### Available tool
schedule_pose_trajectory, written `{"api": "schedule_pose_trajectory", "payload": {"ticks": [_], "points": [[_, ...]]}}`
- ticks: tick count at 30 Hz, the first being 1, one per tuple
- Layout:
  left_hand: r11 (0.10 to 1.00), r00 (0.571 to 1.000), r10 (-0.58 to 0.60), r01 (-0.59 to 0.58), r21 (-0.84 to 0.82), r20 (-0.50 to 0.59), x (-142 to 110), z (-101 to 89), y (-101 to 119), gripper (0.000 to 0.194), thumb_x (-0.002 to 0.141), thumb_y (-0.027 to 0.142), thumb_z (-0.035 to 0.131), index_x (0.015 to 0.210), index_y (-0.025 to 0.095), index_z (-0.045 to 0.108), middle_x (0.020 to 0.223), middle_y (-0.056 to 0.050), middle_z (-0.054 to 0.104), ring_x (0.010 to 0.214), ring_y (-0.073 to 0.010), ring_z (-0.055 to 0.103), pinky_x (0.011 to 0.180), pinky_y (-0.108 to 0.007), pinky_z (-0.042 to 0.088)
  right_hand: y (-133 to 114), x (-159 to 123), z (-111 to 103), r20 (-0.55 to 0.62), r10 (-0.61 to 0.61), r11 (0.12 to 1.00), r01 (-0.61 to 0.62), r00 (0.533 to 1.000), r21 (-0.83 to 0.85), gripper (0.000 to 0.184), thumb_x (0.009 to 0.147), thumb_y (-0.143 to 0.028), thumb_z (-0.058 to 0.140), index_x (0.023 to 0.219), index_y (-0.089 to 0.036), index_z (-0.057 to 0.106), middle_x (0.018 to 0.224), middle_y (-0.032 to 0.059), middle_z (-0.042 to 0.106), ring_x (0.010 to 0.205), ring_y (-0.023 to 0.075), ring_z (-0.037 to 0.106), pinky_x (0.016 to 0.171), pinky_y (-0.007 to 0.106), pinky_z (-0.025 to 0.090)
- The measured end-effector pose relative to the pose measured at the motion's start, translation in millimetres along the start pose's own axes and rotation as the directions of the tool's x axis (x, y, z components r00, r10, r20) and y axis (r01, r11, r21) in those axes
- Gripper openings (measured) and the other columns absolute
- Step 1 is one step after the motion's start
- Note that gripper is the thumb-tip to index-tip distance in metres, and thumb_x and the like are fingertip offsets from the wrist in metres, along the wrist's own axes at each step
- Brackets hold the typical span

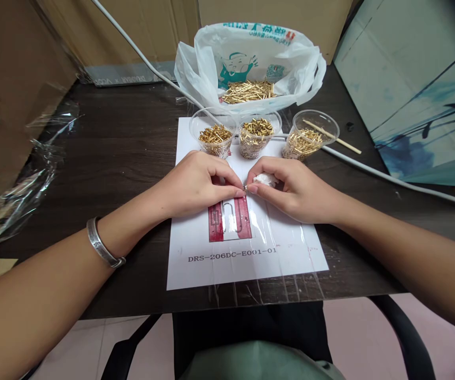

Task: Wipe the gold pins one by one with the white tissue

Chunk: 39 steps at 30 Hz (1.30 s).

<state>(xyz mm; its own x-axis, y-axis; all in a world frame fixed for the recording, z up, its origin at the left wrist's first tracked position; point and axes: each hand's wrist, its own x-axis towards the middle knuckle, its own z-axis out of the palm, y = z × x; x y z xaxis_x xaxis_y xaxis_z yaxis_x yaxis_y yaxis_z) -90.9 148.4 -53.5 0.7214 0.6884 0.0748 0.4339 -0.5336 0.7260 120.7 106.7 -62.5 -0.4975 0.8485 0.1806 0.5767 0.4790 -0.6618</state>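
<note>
My left hand (201, 182) and my right hand (294, 190) meet over the printed sheet (291, 258), thumb and forefinger of each pinched together. A tiny gold-coloured metal piece (245, 188) shows between the fingertips; most of it is hidden. A crumpled white tissue (266, 179) is tucked inside my curled right fingers. Just below my fingertips lies a red-and-white printed picture (229, 224) under clear tape. Beyond the hands stand three clear plastic cups with small gold-coloured metal parts: a left cup (214, 124), a middle cup (259, 129) and a right cup (310, 132).
A white plastic bag (302, 68) at the back holds longer brass-coloured pins (249, 92). A thin wooden stick (340, 140) leans in the right cup. A white cable (389, 177) crosses the dark table (132, 132). Cardboard (140, 31) borders the back; clear plastic wrap (45, 158) lies left.
</note>
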Motion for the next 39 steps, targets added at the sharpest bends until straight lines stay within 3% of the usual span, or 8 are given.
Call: {"api": "schedule_pose_trajectory", "payload": {"ticks": [11, 30, 39], "points": [[0.999, 0.999, 0.027, -0.028, 0.032, 0.027, 1, -0.6, 2, 0.009, 0.081, 0.023, 0.071, 0.08, 0.018, 0.078, 0.076, 0.001, 0.072, 0.068, -0.0083, 0.062, 0.065, -0.02, 0.043, -5, 0, -5, 0.031, 0.003, 0.998, -0.001, 1.0, -0.063, 0.014, 0.088, -0.025, 0.058, 0.089, -0.014, 0.067, 0.081, 0.0019, 0.064, 0.066, 0.0108, 0.048, 0.064, 0.026, 0.034], [0.999, 1.0, 0.005, -0.004, 0.044, -0.007, 1, 1.2, 6, 0.009, 0.079, 0.022, 0.069, 0.078, 0.019, 0.078, 0.074, 0.001, 0.072, 0.067, -0.0105, 0.062, 0.063, -0.022, 0.042, -14, 1, 0, -0.031, 0.053, 0.99, -0.057, 0.998, -0.126, 0.011, 0.084, -0.023, 0.057, 0.083, -0.015, 0.065, 0.076, 0.0041, 0.064, 0.067, 0.0141, 0.05, 0.064, 0.029, 0.034], [0.996, 1.0, 0.004, -0.003, 0.085, -0.01, -1, 1.9, 4, 0.01, 0.08, 0.022, 0.068, 0.08, 0.019, 0.077, 0.074, 0.0, 0.072, 0.066, -0.0103, 0.061, 0.063, -0.023, 0.042, -11, -1, 4, -0.06, 0.076, 0.991, -0.082, 0.995, -0.106, 0.014, 0.086, -0.027, 0.058, 0.083, -0.015, 0.064, 0.069, 0.001, 0.059, 0.061, 0.0118, 0.043, 0.063, 0.028, 0.031]]}}
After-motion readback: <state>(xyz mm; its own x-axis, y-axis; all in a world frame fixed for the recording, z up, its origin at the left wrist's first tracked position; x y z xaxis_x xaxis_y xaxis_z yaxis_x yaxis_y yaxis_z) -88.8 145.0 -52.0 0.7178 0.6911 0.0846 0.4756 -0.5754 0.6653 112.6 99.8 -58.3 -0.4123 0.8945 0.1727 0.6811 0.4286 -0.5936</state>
